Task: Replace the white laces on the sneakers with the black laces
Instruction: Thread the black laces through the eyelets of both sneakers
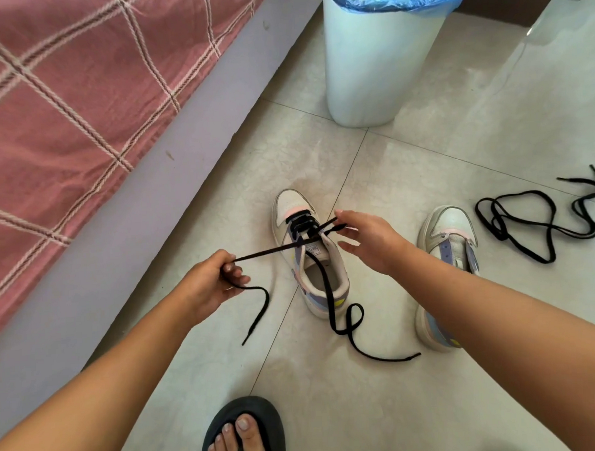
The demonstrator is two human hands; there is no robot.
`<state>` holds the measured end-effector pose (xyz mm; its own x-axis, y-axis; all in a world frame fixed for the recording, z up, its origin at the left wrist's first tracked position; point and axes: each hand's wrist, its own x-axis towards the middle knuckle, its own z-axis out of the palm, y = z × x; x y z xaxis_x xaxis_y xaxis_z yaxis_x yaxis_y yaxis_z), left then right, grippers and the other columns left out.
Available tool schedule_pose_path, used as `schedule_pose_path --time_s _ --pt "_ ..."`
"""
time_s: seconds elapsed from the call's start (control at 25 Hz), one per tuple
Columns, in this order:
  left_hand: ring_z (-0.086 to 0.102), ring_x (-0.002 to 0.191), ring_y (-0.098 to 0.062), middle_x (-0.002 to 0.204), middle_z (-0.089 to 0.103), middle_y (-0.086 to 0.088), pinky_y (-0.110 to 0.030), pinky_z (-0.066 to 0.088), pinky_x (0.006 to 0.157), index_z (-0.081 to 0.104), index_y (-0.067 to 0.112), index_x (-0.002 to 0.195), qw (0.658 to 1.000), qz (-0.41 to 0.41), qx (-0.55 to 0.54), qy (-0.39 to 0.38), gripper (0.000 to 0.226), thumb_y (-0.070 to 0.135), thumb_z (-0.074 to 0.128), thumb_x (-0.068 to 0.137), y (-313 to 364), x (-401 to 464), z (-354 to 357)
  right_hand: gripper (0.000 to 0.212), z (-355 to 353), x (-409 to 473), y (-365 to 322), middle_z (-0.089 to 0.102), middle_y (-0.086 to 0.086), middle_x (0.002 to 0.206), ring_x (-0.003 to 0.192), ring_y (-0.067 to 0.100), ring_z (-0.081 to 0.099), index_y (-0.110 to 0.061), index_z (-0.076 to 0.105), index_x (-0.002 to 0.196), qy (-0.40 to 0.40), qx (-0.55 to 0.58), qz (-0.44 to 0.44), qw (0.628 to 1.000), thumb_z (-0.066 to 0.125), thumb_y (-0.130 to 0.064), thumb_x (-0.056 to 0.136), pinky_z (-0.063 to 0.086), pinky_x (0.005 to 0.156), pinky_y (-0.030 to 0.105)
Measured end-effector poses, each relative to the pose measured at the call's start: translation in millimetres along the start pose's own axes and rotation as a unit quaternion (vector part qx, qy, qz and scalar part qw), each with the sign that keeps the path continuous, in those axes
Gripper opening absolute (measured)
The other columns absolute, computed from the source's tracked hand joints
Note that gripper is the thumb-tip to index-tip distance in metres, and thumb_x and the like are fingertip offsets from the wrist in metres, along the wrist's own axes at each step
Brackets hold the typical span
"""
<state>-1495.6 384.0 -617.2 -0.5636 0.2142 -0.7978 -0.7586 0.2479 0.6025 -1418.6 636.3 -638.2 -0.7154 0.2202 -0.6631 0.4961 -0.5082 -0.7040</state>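
The black lace (329,292) is threaded through the lower eyelets of the sneaker (311,255) standing on the floor (406,173) between the bed (62,99) and the second sneaker (441,270), which has no lace. One end runs taut to the left hand (210,283), whose fingers (235,272) curl round it; its tail droops to the tiles. The right hand (368,239) pinches a short stretch of lace by the upper eyelets, its other fingers loosely spread. The other free end trails over the heel and curls across the floor.

The lace looks flat, soft and light, so it will likely flop and twist unless kept under tension; the stiff tip is the best place to grip for feeding an eyelet. A spare black lace (541,221) lies tangled well apart, to the right, probably for the second sneaker.
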Motion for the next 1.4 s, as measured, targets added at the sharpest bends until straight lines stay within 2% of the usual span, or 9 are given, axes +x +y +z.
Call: schedule_pose_path --time_s 0.28,0.36,0.56,0.72,0.88,1.04,1.16,1.28,1.4 --pt "0.055 0.059 -0.019 0.064 0.045 -0.002 -0.033 0.045 0.071 0.039 0.014 0.061 0.995 -0.016 0.047 0.088 0.029 0.014 0.042 0.090 -1 7 5 0.018 7 7 -1 0.053 0.001 0.071 0.072 0.015 0.052 -0.015 0.054 0.077 0.014 0.116 0.031 0.993 0.055 -0.020 0.094 0.043 0.072 0.028" --pt "0.057 0.062 -0.019 0.072 0.052 -0.004 -0.029 0.041 0.065 0.047 0.013 0.066 0.975 0.019 0.177 0.129 0.025 0.014 0.041 0.090 4 7 10 0.007 4 8 -3 0.056 0.001 0.077 0.076 0.015 0.055 -0.014 0.056 0.086 0.003 0.097 0.025 0.995 0.057 -0.015 0.093 0.046 0.075 0.030" --pt "0.046 0.109 -0.021 0.114 0.051 -0.003 -0.033 0.034 0.094 0.064 0.015 0.108 0.768 0.344 0.525 0.129 0.022 0.026 0.050 0.093 12 15 62 0.010 -1 11 -2 0.062 0.002 0.080 0.080 0.015 0.060 -0.012 0.059 0.095 -0.017 0.112 0.036 0.993 0.061 -0.007 0.088 0.051 0.076 0.032" --pt "0.048 0.107 -0.022 0.109 0.057 -0.002 -0.032 0.029 0.085 0.068 0.016 0.103 0.598 0.404 0.684 0.102 0.025 0.031 0.060 0.085 10 22 109 0.007 -1 11 1 0.062 0.003 0.080 0.081 0.016 0.059 -0.012 0.060 0.093 -0.008 0.131 0.035 0.991 0.061 -0.006 0.088 0.052 0.075 0.032" --pt "0.058 0.057 -0.021 0.059 0.059 0.000 -0.024 0.043 0.059 0.064 0.017 0.054 0.502 0.497 0.695 0.137 0.019 0.013 0.083 0.054 -1 20 114 0.004 1 9 0 0.059 0.005 0.080 0.080 0.018 0.057 -0.011 0.060 0.092 0.003 0.123 0.031 0.992 0.058 -0.007 0.091 0.052 0.076 0.032" --pt "0.059 0.062 -0.018 0.065 0.059 0.001 -0.027 0.048 0.062 0.065 0.017 0.058 0.456 0.499 0.728 0.116 0.012 0.010 0.075 0.058 -13 23 115 0.010 5 8 4 0.059 0.006 0.080 0.078 0.018 0.057 -0.011 0.059 0.089 0.027 0.111 0.026 0.993 0.051 -0.010 0.096 0.052 0.074 0.032" --pt "0.060 0.060 -0.021 0.066 0.061 -0.005 -0.026 0.051 0.057 0.065 0.010 0.058 0.486 0.473 0.726 0.113 0.010 0.008 0.075 0.057 -11 23 116 0.014 10 9 8 0.059 0.005 0.079 0.074 0.017 0.058 -0.012 0.058 0.088 0.045 0.093 0.020 0.994 0.048 -0.012 0.098 0.051 0.068 0.029" --pt "0.056 0.088 -0.035 0.093 0.058 -0.022 -0.038 0.049 0.078 0.065 -0.009 0.077 0.650 0.411 0.639 0.032 0.012 0.004 0.064 0.078 -4 29 115 0.016 14 12 12 0.057 0.006 0.074 0.067 0.015 0.056 -0.008 0.058 0.089 0.080 0.053 0.001 0.995 0.046 -0.011 0.099 0.051 0.062 0.027" --pt "0.041 0.110 -0.024 0.107 0.044 -0.007 -0.022 0.030 0.088 0.066 -0.005 0.084 0.741 0.334 0.582 -0.008 0.028 0.013 0.046 0.093 5 37 109 0.016 14 15 15 0.054 0.007 0.069 0.062 0.014 0.054 -0.002 0.060 0.099 0.108 -0.064 -0.045 0.991 0.046 -0.009 0.098 0.055 0.059 0.025"
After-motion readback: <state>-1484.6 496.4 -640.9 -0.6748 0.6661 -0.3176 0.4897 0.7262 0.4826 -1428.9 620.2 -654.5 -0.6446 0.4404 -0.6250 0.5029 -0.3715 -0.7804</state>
